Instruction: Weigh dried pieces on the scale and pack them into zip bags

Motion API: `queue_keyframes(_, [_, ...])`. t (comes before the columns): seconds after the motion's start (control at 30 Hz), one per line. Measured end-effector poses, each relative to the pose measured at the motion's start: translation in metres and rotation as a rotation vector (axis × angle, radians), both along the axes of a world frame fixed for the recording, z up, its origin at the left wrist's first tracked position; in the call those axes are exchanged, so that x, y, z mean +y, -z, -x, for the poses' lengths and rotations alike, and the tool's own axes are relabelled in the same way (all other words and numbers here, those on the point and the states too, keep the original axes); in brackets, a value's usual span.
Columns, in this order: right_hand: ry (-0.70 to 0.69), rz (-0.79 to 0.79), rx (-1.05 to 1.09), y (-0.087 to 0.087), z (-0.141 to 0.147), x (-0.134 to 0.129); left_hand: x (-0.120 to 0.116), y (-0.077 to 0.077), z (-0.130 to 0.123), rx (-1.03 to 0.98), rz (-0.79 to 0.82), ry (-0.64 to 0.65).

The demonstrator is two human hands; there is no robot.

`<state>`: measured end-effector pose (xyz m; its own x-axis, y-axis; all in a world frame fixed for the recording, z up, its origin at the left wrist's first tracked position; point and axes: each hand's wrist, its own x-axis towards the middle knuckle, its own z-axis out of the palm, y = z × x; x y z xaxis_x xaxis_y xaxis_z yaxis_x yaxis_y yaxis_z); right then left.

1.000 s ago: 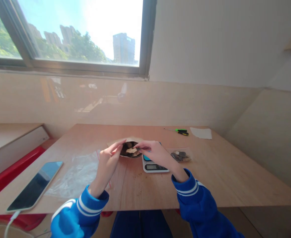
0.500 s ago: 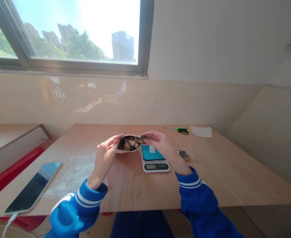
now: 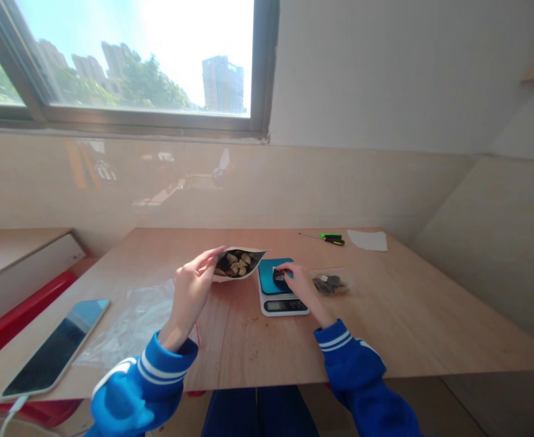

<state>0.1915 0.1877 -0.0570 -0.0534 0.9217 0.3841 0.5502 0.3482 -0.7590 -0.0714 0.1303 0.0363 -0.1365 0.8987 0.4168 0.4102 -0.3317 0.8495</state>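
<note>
L hand (image 3: 189, 294) grips the L side of an open-topped bag (image 3: 223, 280), thumb + fingers closed on its rim; tan chunks (image 3: 237, 264) show inside. Bag mouth's R corner sits right by the far L corner of the digital scale (image 3: 287, 305); can't tell if they touch. R hand (image 3: 299, 284) is over the scale's blue plate, fingertips pinching a small dark pc (image 3: 279, 276); contact w/ plate can't be told. Small clear bag (image 3: 346, 282) of dark pcs is just R of that hand, so room's tight there; beyond it, table (image 3: 407, 328) runs wide to its R edge. Near far edge: tools w/ green & black handles (image 3: 333, 238), white sheet (image 3: 367, 240). Flat plastic bag (image 3: 134, 321) fills space betw L forearm and phone (image 3: 57, 349), whose near end is close to the front edge.
</note>
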Motion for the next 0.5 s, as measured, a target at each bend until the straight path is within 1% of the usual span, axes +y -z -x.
queue_keyframes(0.03, [-0.005, -0.001, -0.019, 0.001, 0.003, -0.001, -0.001, 0.001, 0.000, 0.002, 0.002, 0.005])
queue_keyframes(0.07, [-0.009, -0.011, -0.038, -0.003, 0.007, -0.004, -0.001, 0.002, 0.000, 0.001, 0.005, 0.013])
queue_keyframes(0.1, [-0.010, -0.040, -0.054, -0.010, 0.011, -0.009, -0.002, 0.002, 0.001, -0.005, 0.009, 0.023])
queue_keyframes(0.17, [0.002, -0.158, -0.072, -0.035, 0.021, -0.022, -0.002, 0.003, 0.000, -0.021, 0.015, 0.043])
queue_keyframes(0.23, [0.012, -0.318, -0.043, -0.068, 0.035, -0.038, 0.000, 0.003, -0.003, -0.032, 0.015, 0.045])
queue_keyframes(0.27, [-0.012, -0.362, -0.004, -0.085, 0.043, -0.044, 0.001, 0.003, -0.004, -0.033, 0.017, 0.040])
queue_keyframes(0.3, [-0.094, -0.363, 0.022, -0.100, 0.051, -0.049, 0.002, 0.003, -0.006, -0.029, 0.020, 0.033])
queue_keyframes(0.33, [-0.219, -0.329, -0.010, -0.112, 0.059, -0.051, 0.003, 0.003, -0.008, -0.022, 0.023, 0.025])
queue_keyframes(0.37, [-0.337, -0.278, -0.088, -0.120, 0.067, -0.050, 0.003, 0.003, -0.009, -0.014, 0.026, 0.017])
queue_keyframes(0.4, [-0.436, -0.217, -0.195, -0.125, 0.075, -0.046, 0.004, 0.003, -0.010, -0.008, 0.026, 0.009])
queue_keyframes(0.43, [-0.499, -0.157, -0.317, -0.127, 0.082, -0.040, 0.004, 0.003, -0.011, -0.006, 0.026, 0.004])
queue_keyframes(0.47, [-0.523, -0.109, -0.433, -0.125, 0.088, -0.032, 0.003, 0.003, -0.012, -0.014, 0.027, 0.003])
queue_keyframes(0.5, [-0.518, -0.078, -0.528, -0.121, 0.094, -0.024, 0.002, 0.004, -0.013, -0.029, 0.028, 0.011])
